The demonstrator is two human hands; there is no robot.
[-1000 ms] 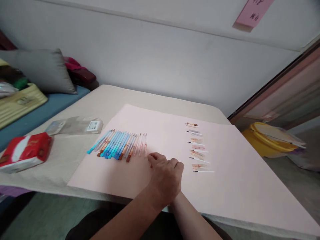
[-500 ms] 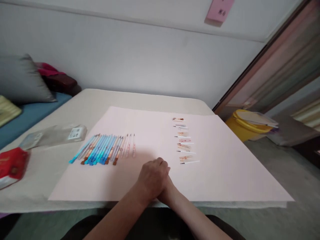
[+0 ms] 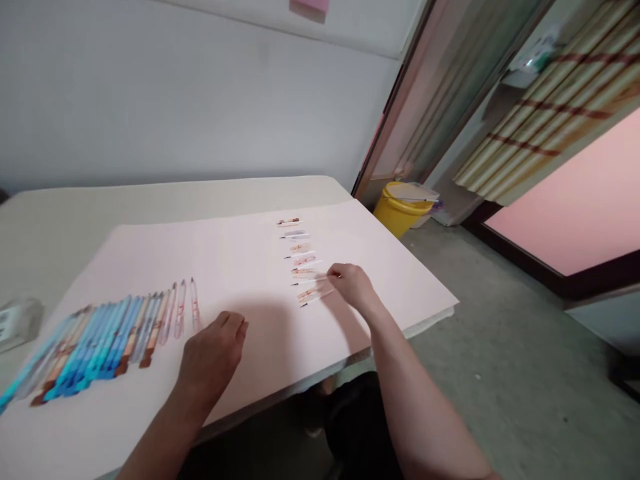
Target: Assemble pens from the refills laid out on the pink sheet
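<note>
My right hand [image 3: 351,285] reaches over the right-hand row, thumb and fingers pinched at the tail end of a white pen refill [image 3: 313,281] with a dark tip. Below it lies another refill [image 3: 316,299], and beside these are small bundles of clear pen parts [image 3: 303,247]. My left hand [image 3: 215,350] hovers low over the pink sheet [image 3: 240,260], fingers curled in, with nothing visible in them. Just left of it lie clear pen barrels with pink marks [image 3: 195,303] and a close row of blue, brown and grey pens [image 3: 103,340].
The sheet lies on a pale-covered table [image 3: 60,207] against a white wall. A clear plastic package [image 3: 20,323] sits at the left edge. Beyond the table's right side stand a yellow bucket [image 3: 400,210] and a striped curtain [image 3: 545,113].
My clasped hands have come apart. The right has moved out to the refills, the left toward the pens. My view has turned to the right.
</note>
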